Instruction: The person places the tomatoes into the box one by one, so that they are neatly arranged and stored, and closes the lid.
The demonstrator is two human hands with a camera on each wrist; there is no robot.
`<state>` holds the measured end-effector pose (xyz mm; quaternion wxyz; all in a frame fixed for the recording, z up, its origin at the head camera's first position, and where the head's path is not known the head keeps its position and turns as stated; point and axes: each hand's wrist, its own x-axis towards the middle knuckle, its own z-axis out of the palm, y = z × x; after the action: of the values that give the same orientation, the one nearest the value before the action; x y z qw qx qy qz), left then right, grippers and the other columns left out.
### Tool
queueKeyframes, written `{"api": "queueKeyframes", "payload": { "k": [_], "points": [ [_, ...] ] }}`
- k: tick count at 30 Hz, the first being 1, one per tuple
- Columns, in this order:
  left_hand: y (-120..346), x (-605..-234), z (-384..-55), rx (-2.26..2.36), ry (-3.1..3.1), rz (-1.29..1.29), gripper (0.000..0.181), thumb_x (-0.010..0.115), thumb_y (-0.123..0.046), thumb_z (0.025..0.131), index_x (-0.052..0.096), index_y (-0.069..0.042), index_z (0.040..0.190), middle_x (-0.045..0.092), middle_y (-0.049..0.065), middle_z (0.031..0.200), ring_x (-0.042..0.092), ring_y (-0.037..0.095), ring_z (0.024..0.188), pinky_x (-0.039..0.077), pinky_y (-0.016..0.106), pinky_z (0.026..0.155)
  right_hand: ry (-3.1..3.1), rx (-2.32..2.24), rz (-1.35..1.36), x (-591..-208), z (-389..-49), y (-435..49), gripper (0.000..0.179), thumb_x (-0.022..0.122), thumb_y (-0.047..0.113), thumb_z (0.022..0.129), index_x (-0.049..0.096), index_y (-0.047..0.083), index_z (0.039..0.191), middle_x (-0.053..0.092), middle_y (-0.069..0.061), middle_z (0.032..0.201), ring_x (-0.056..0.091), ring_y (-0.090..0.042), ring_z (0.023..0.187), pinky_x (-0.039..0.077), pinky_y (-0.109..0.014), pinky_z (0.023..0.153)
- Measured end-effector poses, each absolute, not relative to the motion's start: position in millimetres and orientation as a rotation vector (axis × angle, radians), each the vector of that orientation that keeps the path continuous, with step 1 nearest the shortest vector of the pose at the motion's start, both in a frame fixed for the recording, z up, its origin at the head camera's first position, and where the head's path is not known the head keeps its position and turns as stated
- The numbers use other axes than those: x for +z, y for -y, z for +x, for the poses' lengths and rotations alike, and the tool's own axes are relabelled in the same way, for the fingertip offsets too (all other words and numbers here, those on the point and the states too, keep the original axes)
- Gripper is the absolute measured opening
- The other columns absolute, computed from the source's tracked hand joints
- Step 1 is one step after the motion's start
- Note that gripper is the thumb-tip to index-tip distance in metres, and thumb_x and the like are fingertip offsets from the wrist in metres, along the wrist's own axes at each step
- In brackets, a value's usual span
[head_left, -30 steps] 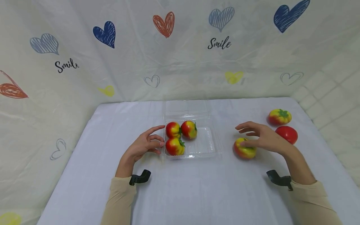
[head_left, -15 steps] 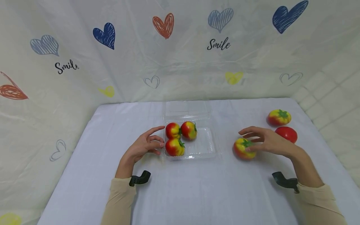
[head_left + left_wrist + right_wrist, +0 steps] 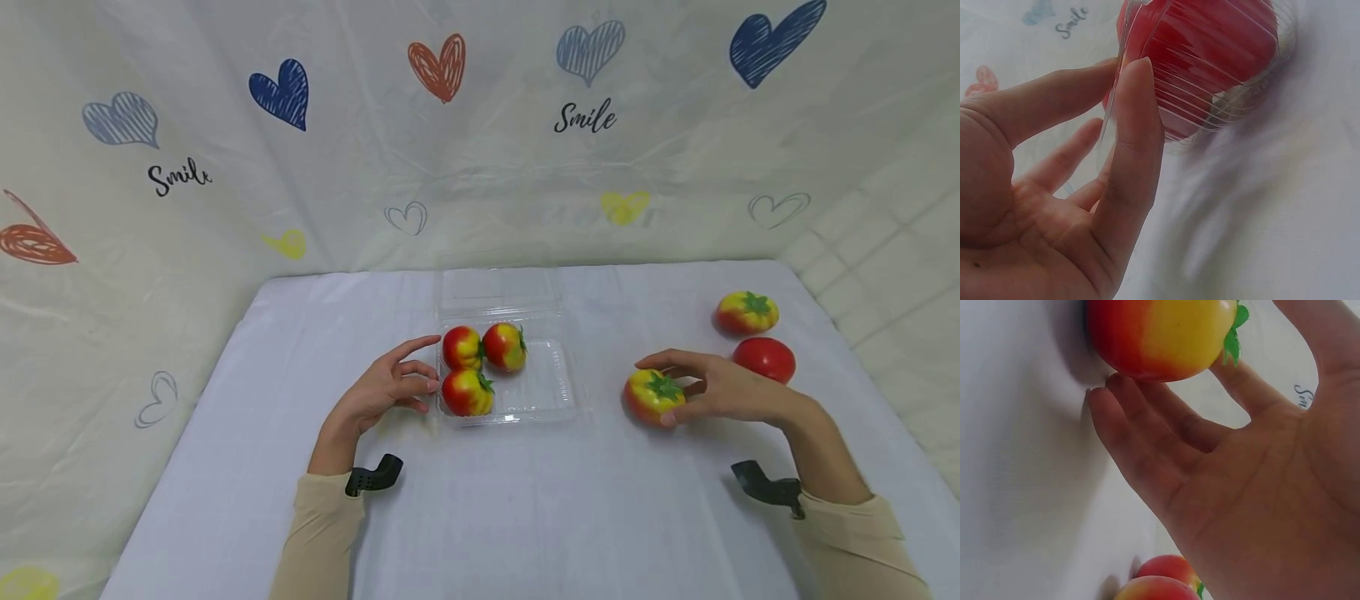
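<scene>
My left hand is at the left wall of an open clear plastic clamshell box. In the left wrist view, thumb and a finger pinch the box's thin rim, with red fruit showing through the ribbed plastic. Inside, 3 red-and-yellow toy tomatoes with green leafy tops sit on the left side. To the right of the box, my right hand grips another toy tomato on the table, thumb on its near side and index finger on its far side. The right wrist view shows the other fingers low beside this tomato.
Behind the right hand lie a red-and-yellow tomato and a red one, near the table's right edge. The raised clear lid stands at the back of the box. White cloth covers the table, and a heart-printed curtain hangs behind.
My right hand has drawn slightly right and its thumb has come down to the near side of the tomato, fingers now round it. The left hand has stayed at the box.
</scene>
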<state>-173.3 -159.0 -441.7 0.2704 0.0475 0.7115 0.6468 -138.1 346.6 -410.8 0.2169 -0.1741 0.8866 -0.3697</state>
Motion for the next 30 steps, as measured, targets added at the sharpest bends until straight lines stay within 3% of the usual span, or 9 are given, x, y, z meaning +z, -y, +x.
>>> {"api": "queueKeyframes", "payload": {
  "k": [10, 23, 30],
  "points": [
    [159.1, -441.9, -173.3, 1.746, -1.908, 0.131, 0.070, 0.073, -0.012, 0.097, 0.043, -0.029, 0.158, 0.066, 0.005, 0.106, 0.065, 0.021, 0.085, 0.065, 0.034, 0.075, -2.455, -1.016, -0.481, -414.3, -138.6, -343.0, 0.076, 0.089, 0.033, 0.079, 0.055, 0.024, 0.146, 0.057, -0.009, 0.148, 0.052, -0.025, 0.129, 0.057, -0.023, 0.089],
    [160.0, -441.9, -173.6, 1.751, -1.902, 0.137, 0.071, 0.073, -0.012, 0.097, 0.042, -0.028, 0.159, 0.066, 0.005, 0.105, 0.066, 0.020, 0.085, 0.065, 0.035, 0.075, -2.528, -1.073, -0.468, -414.5, -140.9, -335.9, 0.077, 0.086, 0.031, 0.083, 0.051, 0.020, 0.150, 0.055, -0.011, 0.149, 0.055, -0.032, 0.127, 0.057, -0.020, 0.087],
    [159.1, -440.8, -173.3, 1.754, -1.902, 0.131, 0.071, 0.073, -0.012, 0.097, 0.043, -0.029, 0.158, 0.066, 0.004, 0.105, 0.065, 0.019, 0.084, 0.065, 0.034, 0.074, -2.517, -1.174, -0.426, -412.5, -143.3, -331.1, 0.078, 0.085, 0.030, 0.086, 0.047, 0.021, 0.153, 0.052, -0.009, 0.150, 0.050, -0.034, 0.135, 0.056, -0.021, 0.090]
  ]
}}
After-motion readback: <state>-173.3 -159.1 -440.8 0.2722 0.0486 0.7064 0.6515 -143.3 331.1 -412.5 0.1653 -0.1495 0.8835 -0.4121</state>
